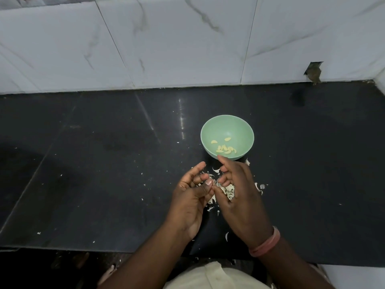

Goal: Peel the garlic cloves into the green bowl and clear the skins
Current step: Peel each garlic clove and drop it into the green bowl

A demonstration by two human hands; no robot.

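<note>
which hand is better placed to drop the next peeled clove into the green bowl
Right hand, probably: its index fingertip almost reaches the green bowl at the near rim, while the left hand sits farther back.

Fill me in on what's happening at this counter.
A person is peeling garlic over a dark counter. The left hand and right hand meet just in front of a green bowl, fingertips working at something small between them; it is too hidden to say which hand holds it. Several peeled cloves already lie in the bowl. Papery skins are scattered under and around the hands, not yet cleared.
</note>
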